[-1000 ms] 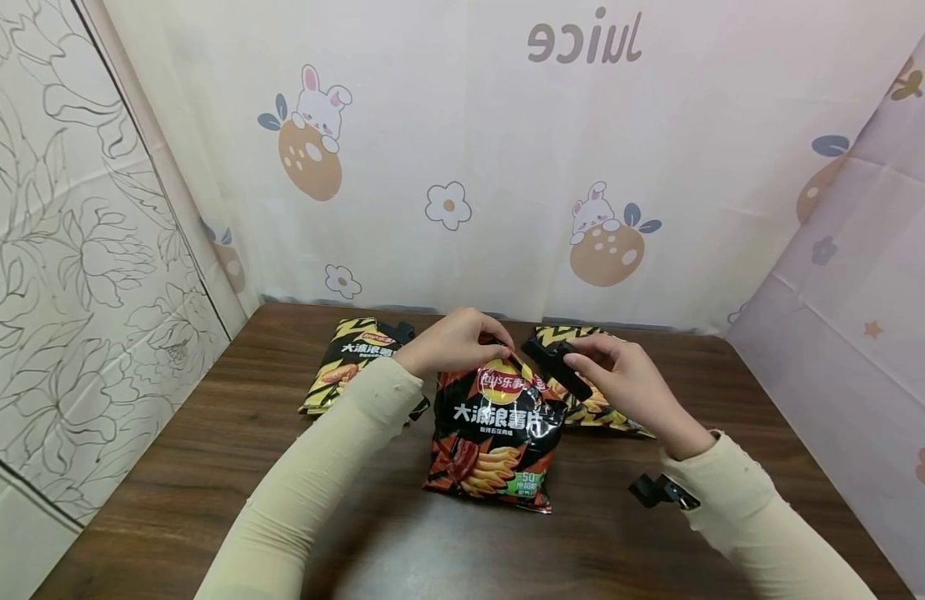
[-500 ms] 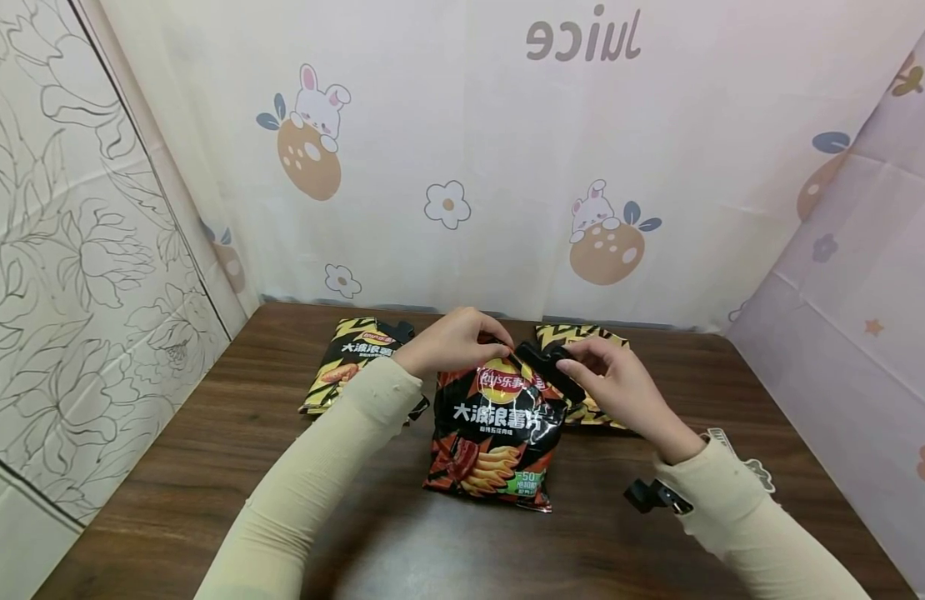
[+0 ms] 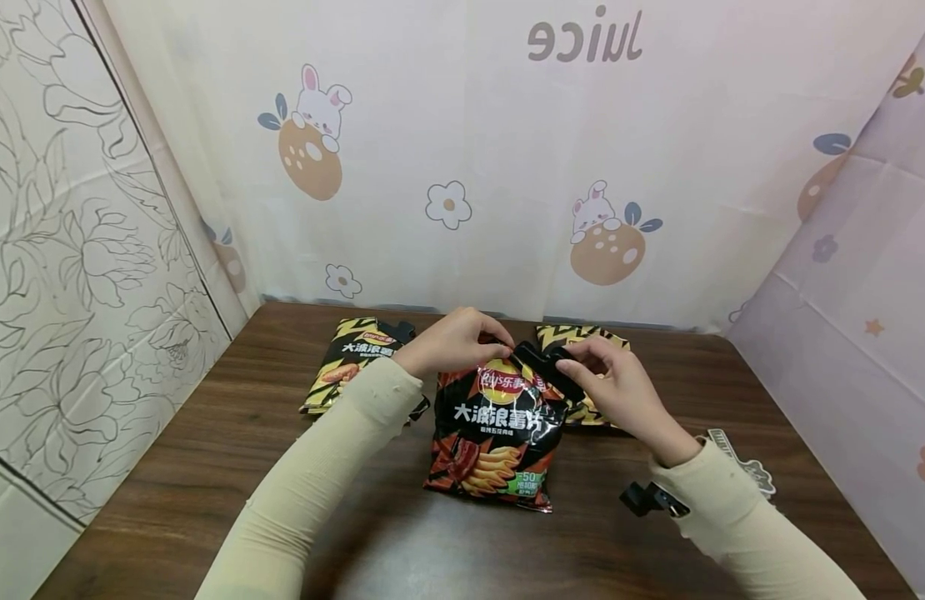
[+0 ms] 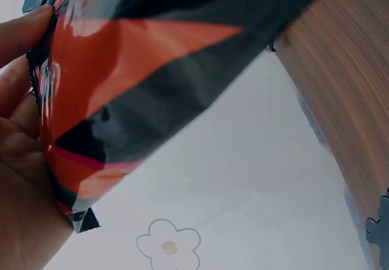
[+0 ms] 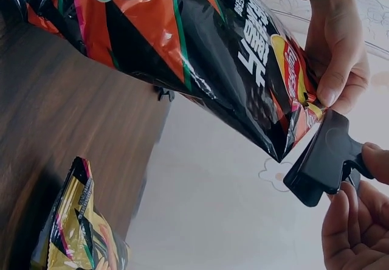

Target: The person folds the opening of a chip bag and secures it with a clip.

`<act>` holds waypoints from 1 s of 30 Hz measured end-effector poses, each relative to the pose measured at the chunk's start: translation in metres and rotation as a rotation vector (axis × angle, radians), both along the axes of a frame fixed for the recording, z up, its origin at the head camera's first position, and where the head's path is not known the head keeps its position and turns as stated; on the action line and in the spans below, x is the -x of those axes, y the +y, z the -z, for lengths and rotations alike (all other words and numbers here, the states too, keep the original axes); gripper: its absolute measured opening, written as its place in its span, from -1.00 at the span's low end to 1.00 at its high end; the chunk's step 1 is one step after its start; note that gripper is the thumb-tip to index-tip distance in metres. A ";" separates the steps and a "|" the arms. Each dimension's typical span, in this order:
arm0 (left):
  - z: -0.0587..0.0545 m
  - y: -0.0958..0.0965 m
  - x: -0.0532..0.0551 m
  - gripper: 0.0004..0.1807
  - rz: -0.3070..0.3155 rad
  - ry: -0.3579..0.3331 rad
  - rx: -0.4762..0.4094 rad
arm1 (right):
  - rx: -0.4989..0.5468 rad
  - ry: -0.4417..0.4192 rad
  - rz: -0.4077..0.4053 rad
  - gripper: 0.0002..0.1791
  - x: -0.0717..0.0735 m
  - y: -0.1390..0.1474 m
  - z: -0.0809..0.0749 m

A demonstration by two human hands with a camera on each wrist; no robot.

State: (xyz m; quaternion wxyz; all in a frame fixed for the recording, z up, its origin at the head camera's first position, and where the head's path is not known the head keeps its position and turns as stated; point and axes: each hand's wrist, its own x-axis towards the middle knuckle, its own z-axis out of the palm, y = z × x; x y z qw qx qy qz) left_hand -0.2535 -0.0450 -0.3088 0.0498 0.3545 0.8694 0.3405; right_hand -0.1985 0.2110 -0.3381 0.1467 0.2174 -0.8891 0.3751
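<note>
I have the red-and-black chip bag (image 3: 500, 446) roughly upright at the middle of the tabletop (image 3: 192, 500), between the two hands and nearer to me than the other bags. The left hand (image 3: 462, 337) comes in from the left and pinches the bag's top edge between thumb and fingers. The right hand (image 3: 620, 383), to the right of the bag, pinches the black clip (image 3: 548, 372) by its grip. From the right wrist I see one end of the clip close by the left thumb and the other just beside the bag's corner (whether any of the bag's edge lies between its jaws, I cannot tell). On the far left lies a yellow-and-black bag (image 3: 331, 371), partly behind the left sleeve (image 3: 365, 408); on the far right lies a second yellow bag (image 3: 560, 333), partly covered by the clip and the right hand.
</note>
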 end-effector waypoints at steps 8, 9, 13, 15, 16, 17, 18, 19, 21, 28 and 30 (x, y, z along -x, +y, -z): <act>0.000 0.001 0.000 -0.79 0.002 -0.010 0.001 | 0.014 -0.019 0.003 -0.80 0.000 0.000 0.000; 0.000 0.001 0.000 -0.79 0.000 -0.011 0.001 | 0.016 -0.023 0.003 -0.80 0.001 0.000 0.000; 0.000 0.001 0.000 -0.79 -0.005 -0.009 0.004 | 0.025 -0.029 -0.004 -0.80 0.001 -0.001 0.001; 0.000 0.001 -0.001 -0.78 -0.003 -0.009 0.006 | 0.029 -0.031 -0.009 -0.80 0.002 -0.001 0.001; -0.001 0.001 -0.001 -0.78 -0.001 -0.010 0.005 | 0.030 -0.032 -0.010 -0.79 0.002 -0.001 0.001; -0.001 0.000 -0.001 -0.78 0.000 -0.011 0.005 | 0.031 -0.034 -0.012 -0.80 0.002 -0.001 0.001; -0.001 0.000 -0.002 -0.78 0.002 -0.011 0.006 | 0.030 -0.037 -0.012 -0.80 0.002 -0.001 0.001; -0.001 0.000 -0.002 -0.78 0.003 -0.012 0.006 | 0.028 -0.041 -0.012 -0.80 0.002 -0.001 0.002; -0.001 0.000 -0.002 -0.78 0.002 -0.013 0.007 | 0.026 -0.048 -0.011 -0.80 0.003 -0.001 0.002; 0.000 0.000 -0.001 -0.78 0.006 -0.012 0.007 | 0.030 -0.056 -0.009 -0.80 0.003 -0.001 0.003; 0.000 0.000 -0.001 -0.78 0.007 -0.016 0.001 | 0.035 -0.065 -0.015 -0.79 0.003 -0.002 0.004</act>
